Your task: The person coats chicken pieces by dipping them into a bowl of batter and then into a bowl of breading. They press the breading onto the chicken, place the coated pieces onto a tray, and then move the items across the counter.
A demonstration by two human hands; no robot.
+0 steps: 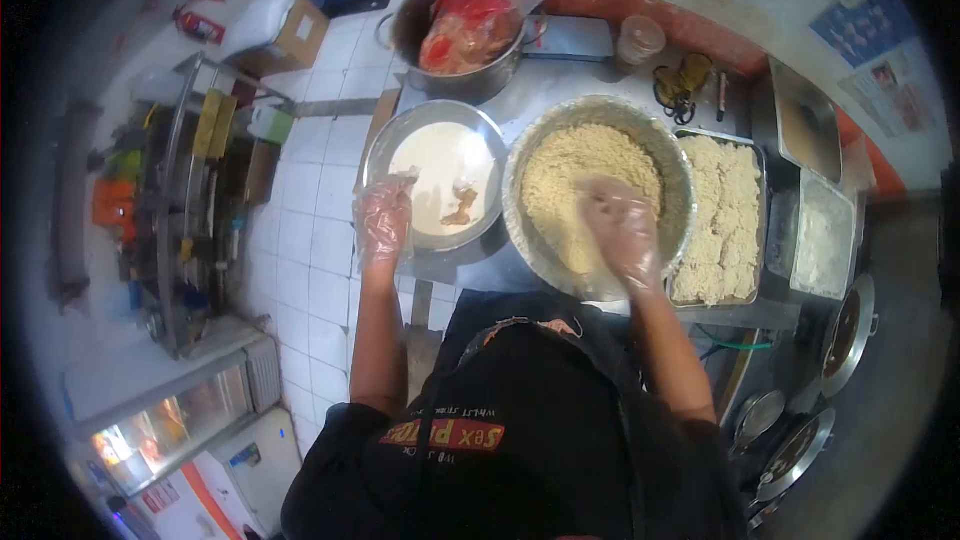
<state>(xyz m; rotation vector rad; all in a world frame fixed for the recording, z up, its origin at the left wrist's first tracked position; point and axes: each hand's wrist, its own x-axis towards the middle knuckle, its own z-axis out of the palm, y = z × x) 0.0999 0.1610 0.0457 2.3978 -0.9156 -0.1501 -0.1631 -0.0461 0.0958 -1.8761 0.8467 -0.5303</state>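
Observation:
My left hand [384, 219], in a clear plastic glove, is at the left rim of a metal bowl of white batter [425, 155]; its fingers are bunched and what they hold is too small to tell. A brownish piece [460, 207] lies partly in the batter. My right hand [622, 230], also gloved and blurred, is inside a large metal bowl [683, 190] over pale yellow crumbs [590, 155]. Right of that bowl, a tray [763, 210] holds rows of crumb-coated pieces [718, 220].
Behind the batter stands a large pot [465, 87] with a plastic bag [480, 15] in it. A lidded tub [640, 40], black-and-yellow object [682, 85] and marker [721, 95] lie at the back. Metal containers [822, 235] stand at right; a rack [180, 210] is at left.

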